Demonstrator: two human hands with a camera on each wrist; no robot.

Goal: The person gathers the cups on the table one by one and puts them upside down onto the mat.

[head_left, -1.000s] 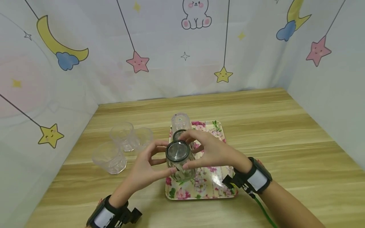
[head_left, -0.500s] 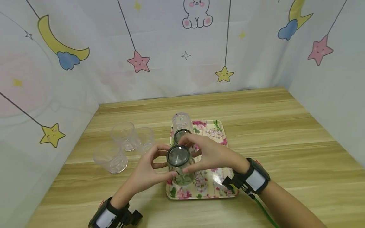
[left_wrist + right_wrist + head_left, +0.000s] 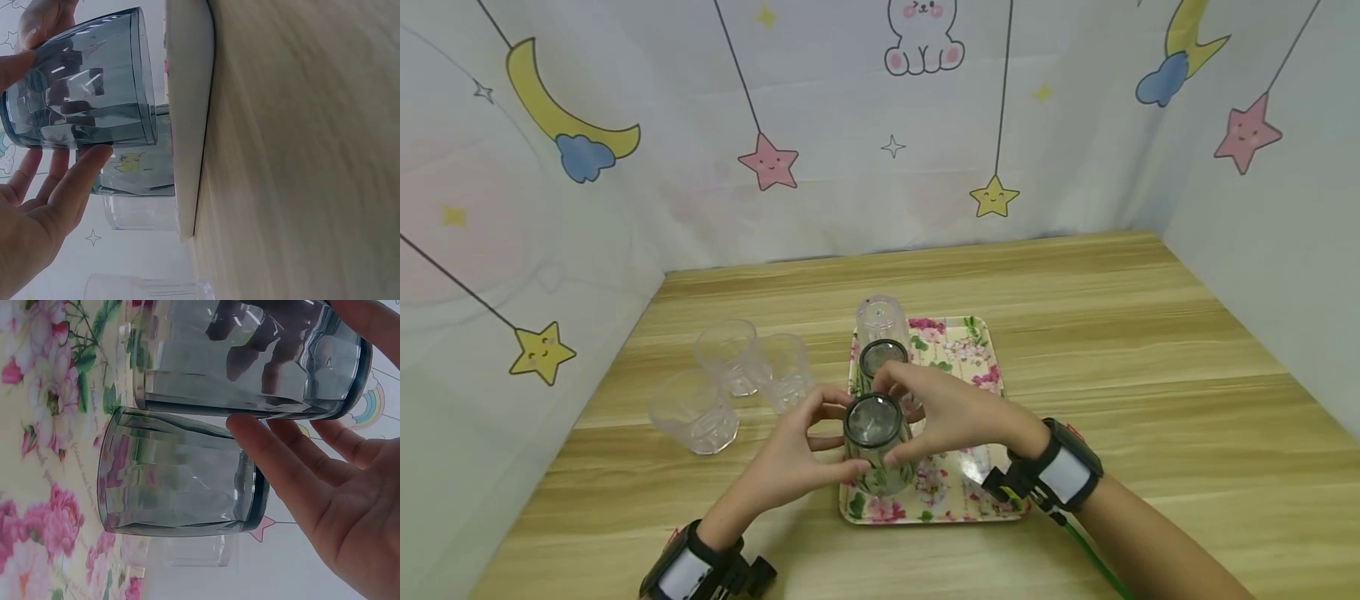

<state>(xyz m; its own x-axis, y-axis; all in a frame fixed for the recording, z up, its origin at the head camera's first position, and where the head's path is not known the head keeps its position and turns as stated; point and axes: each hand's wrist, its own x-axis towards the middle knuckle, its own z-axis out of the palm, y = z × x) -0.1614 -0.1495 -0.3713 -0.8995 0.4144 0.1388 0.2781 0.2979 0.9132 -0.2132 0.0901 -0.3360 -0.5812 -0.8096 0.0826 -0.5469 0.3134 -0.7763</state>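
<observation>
My left hand (image 3: 801,458) and right hand (image 3: 955,412) together hold a grey-tinted drinking glass (image 3: 872,421), turned upside down with its dark base on top. Fingers and thumbs from both sides press against its faceted wall. In the left wrist view a narrow gap shows between the rim of this glass (image 3: 94,81) and the flowered tray (image 3: 958,492) below. Right behind it on the tray stands a second tinted glass (image 3: 882,357), also inverted, partly hidden by my right fingers. Farther back is an inverted clear glass (image 3: 880,317).
Left of the tray, three clear glasses stand with mouths up on the wooden table: a near one (image 3: 700,425), a far one (image 3: 730,354) and one by the tray (image 3: 786,375). A printed curtain (image 3: 850,225) encloses the back and sides.
Both hands have brought the held tinted glass a little toward me and lower over the tray. More of the second tinted glass shows behind it. The other glasses stay in place.
</observation>
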